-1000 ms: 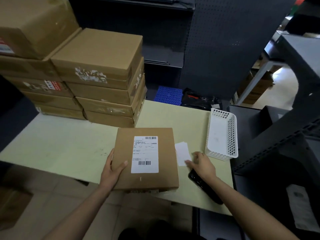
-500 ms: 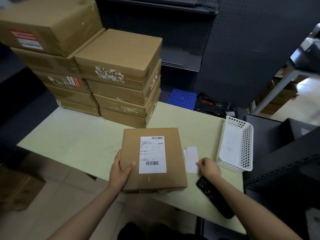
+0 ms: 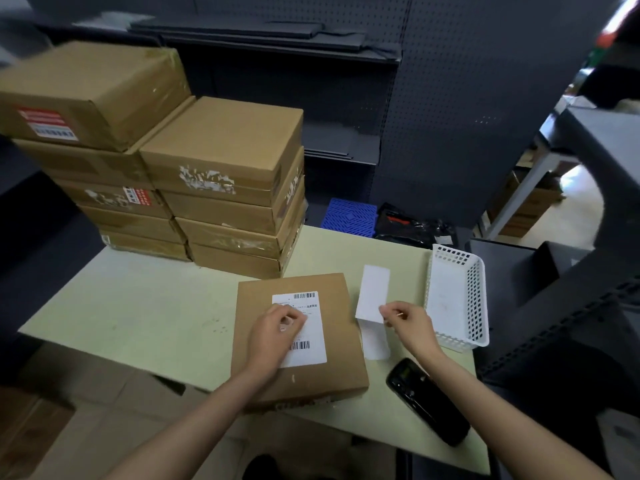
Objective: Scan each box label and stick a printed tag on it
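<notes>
Item: flat cardboard box (image 3: 298,341), lying on the pale green table (image 3: 138,306) at its near edge, directly in front of me. Its long axis runs away from me, tilted slightly; the top face is up.

Item: white shipping label (image 3: 306,327) on the box top, long axis matching the box, one barcode at the far end, one nearer me.

Item: white tag strip (image 3: 372,296), just right of the box, long axis running away from me, far end lifted off the table, near part lying flat.

My left hand (image 3: 273,332) rests over the label, fingers curled with the tips drawn together on the label's surface; whether they pinch anything, I cannot tell.

My right hand (image 3: 410,322) pinches the tag strip at its fold between thumb and fingertips.

Item: black handheld scanner (image 3: 427,400), lying beside the box's near right corner, untouched.

Item: white perforated basket (image 3: 474,299), right of the strip.

Item: stacked boxes (image 3: 221,188), far left of the table.
</notes>
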### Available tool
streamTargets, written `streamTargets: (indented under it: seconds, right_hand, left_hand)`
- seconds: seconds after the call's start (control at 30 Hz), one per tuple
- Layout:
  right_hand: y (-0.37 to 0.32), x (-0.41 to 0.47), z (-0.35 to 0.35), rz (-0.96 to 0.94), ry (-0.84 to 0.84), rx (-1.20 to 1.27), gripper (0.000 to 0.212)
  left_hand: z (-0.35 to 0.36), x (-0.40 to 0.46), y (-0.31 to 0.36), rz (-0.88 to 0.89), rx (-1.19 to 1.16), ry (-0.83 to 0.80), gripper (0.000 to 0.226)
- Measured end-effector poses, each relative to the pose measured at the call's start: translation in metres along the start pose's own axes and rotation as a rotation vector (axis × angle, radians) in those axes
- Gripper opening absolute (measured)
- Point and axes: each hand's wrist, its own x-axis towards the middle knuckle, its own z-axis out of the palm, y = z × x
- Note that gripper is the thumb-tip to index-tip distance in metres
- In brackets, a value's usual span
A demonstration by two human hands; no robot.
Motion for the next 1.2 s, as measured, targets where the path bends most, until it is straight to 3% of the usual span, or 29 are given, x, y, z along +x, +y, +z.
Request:
streamTargets:
  seconds: [0.23, 0.5, 0.73, 0.9, 1.2]
  right_hand:
    - [-0.037, -0.029, 0.014, -0.106, -0.085, 0.171, 0.014]
    - [-0.042, -0.04, 0.028, -0.119, -0.122, 0.228, 0.019]
    - [-0.044, -0.042, 0.03, -0.114, -0.138, 0.205, 0.017]
    - [-0.047, -0.034, 0.018, -0.13, -0.115, 0.222, 0.015]
    - [-0.049, -0.035, 0.016, -0.133, -0.154, 0.197, 0.017]
  left_hand:
    - [0.014, 0.004, 0.04, 0.023, -0.185, -0.129, 0.009]
    - [0.006, 0.0, 0.044, -0.041, -0.449, -0.14, 0.011]
    - [-0.001, -0.001, 0.034, -0.048, -0.376, -0.139, 0.015]
    - [-0.005, 0.0, 0.023, 0.07, -0.175, -0.117, 0.015]
    - [-0.008, 0.002, 0.022, -0.003, -0.236, -0.055, 0.017]
